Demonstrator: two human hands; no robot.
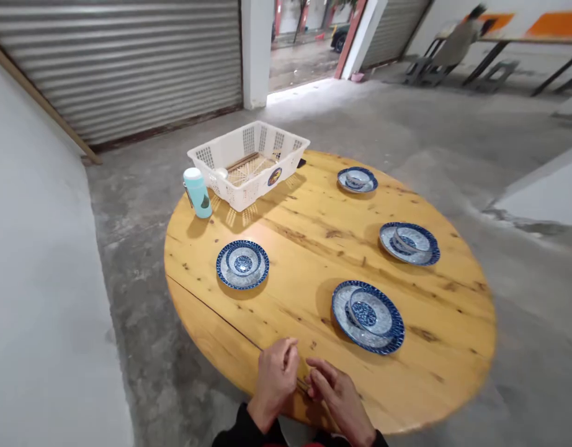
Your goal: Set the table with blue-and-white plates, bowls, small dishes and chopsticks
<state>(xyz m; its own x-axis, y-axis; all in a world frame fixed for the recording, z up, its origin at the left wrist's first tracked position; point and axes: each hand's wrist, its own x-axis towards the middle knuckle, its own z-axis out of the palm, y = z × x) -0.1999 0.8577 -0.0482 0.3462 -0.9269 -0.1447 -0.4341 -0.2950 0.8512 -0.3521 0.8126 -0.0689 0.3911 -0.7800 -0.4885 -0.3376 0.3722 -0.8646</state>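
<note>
My left hand (277, 377) is at the table's near edge, its fingers curled into a loose fist with nothing showing in them. Just to its right, my right hand (338, 396) has its fingers half bent and the thumb apart from them, holding nothing that I can see. The two hands are close but apart. Nearest to my right hand lies a blue-and-white plate (394, 333) with a matching bowl (366, 313) on it. Beyond my left hand is another patterned plate (223, 272), bearing a small bowl (243, 261).
Toward the right stand a third plate (433, 251) with a bowl and, farther back, a fourth setting's plate (344, 181). A white plastic basket (249, 197) with wooden sticks inside is at the back left, beside a turquoise bottle (200, 197). A person (458, 43) sits far off.
</note>
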